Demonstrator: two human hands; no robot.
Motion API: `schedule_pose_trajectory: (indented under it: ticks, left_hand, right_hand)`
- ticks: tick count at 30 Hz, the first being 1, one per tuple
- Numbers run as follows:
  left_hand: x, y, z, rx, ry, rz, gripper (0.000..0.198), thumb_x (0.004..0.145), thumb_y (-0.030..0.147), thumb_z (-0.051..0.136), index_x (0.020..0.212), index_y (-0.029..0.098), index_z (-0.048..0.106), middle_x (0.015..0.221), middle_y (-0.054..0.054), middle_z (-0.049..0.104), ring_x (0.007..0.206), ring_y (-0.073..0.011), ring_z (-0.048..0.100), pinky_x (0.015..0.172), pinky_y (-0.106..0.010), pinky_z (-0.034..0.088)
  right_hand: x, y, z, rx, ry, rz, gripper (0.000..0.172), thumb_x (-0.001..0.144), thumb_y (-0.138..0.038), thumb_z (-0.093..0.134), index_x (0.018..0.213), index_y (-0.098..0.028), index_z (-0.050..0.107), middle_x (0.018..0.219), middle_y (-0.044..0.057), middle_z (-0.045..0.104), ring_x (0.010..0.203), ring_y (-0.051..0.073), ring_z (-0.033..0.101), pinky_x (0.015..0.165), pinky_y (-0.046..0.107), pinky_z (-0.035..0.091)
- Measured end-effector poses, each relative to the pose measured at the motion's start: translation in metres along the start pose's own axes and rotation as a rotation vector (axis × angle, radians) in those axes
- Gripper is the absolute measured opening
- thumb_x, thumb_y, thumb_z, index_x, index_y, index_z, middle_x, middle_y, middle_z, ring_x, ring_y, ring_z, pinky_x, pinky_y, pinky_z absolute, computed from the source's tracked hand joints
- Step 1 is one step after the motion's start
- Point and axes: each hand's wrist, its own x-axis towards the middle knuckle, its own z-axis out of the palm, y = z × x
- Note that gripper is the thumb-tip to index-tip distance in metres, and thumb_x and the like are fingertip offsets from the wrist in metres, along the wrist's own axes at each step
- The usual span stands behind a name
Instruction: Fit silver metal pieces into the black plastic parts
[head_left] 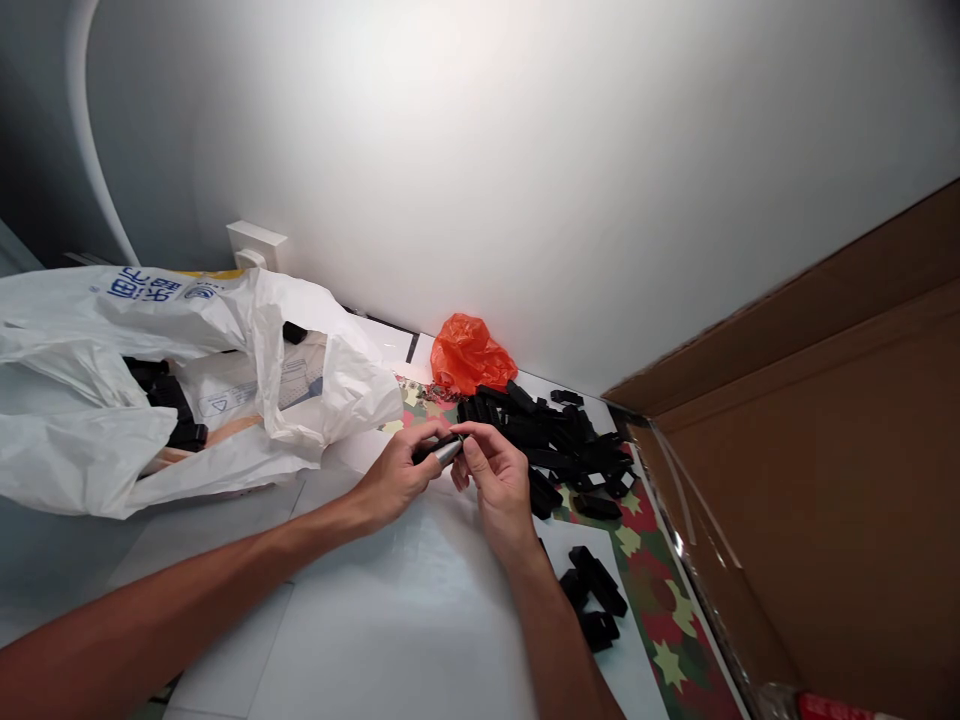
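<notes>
My left hand [397, 478] and my right hand [491, 478] meet over the white table top [390, 620], fingers pinched together. Between them sits a small black part with a silver metal end [444, 451]; the left fingers grip its black body and the right fingertips pinch the metal end. Just beyond the hands lies a heap of several similar black plastic parts [559, 440] on a patterned red and green cloth [660, 590]. A few more black parts [594, 595] lie beside my right forearm.
A big white plastic bag [150, 390] with black parts and papers inside lies at the left. A crumpled orange bag [469, 352] rests against the white wall. A large open cardboard box [825, 500] stands at the right. A wall socket [256, 245] is behind the bag.
</notes>
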Motion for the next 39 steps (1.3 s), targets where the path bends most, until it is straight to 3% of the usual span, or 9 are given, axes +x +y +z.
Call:
schedule_pose_trajectory:
  ticks: [9,16,21,26,32,39]
  left_hand:
    - [0.002,-0.004,-0.002,0.053,0.059,0.04,0.024,0.092,0.038,0.065,0.085,0.016,0.068,0.066,0.001,0.063,0.059,-0.0106,0.052,0.058,-0.024,0.036]
    - [0.003,0.002,-0.001,0.16,0.108,0.064,0.019,0.084,0.028,0.07,0.071,0.015,0.067,0.065,-0.001,0.067,0.063,-0.013,0.055,0.062,-0.026,0.038]
    - [0.003,-0.002,-0.002,0.164,0.036,-0.011,0.011,0.08,0.022,0.069,0.072,0.014,0.069,0.068,-0.002,0.071,0.063,-0.0135,0.058,0.06,-0.025,0.04]
    - [0.004,-0.001,-0.005,0.085,-0.055,-0.043,0.017,0.077,0.027,0.075,0.07,0.014,0.065,0.067,-0.002,0.069,0.062,-0.0135,0.058,0.06,-0.025,0.04]
    - [0.006,0.004,-0.009,0.007,-0.165,-0.132,0.022,0.071,0.023,0.079,0.065,0.014,0.06,0.067,-0.001,0.065,0.07,-0.0156,0.06,0.063,-0.025,0.041]
    - [0.007,0.001,-0.014,0.132,-0.094,-0.115,0.023,0.073,0.027,0.076,0.064,0.015,0.058,0.06,0.005,0.047,0.06,-0.0093,0.037,0.054,-0.024,0.025]
  right_hand:
    - [-0.001,0.001,0.001,0.015,-0.001,0.0,0.034,0.093,-0.053,0.073,0.102,-0.02,0.073,0.063,-0.004,0.055,0.051,0.011,0.048,0.05,0.026,0.042]
    - [-0.001,0.002,0.0,-0.022,0.04,0.036,0.039,0.093,-0.059,0.069,0.099,-0.02,0.068,0.069,-0.003,0.056,0.052,0.011,0.047,0.05,0.026,0.039]
    - [0.0,0.006,-0.007,-0.033,-0.032,0.022,0.044,0.092,-0.064,0.068,0.085,-0.022,0.059,0.064,-0.005,0.048,0.054,0.011,0.045,0.052,0.025,0.038]
    - [0.0,0.008,-0.01,0.055,-0.143,0.036,0.053,0.086,-0.071,0.072,0.077,-0.022,0.053,0.062,-0.006,0.043,0.051,0.01,0.038,0.051,0.025,0.034]
    - [-0.002,0.003,0.0,0.091,-0.119,0.068,0.065,0.073,-0.079,0.077,0.066,-0.023,0.044,0.061,-0.007,0.037,0.052,0.01,0.034,0.047,0.024,0.034]
    - [0.0,0.009,-0.011,-0.142,-0.002,-0.137,0.053,0.085,-0.065,0.075,0.065,-0.021,0.055,0.063,-0.003,0.046,0.06,0.014,0.041,0.057,0.028,0.035]
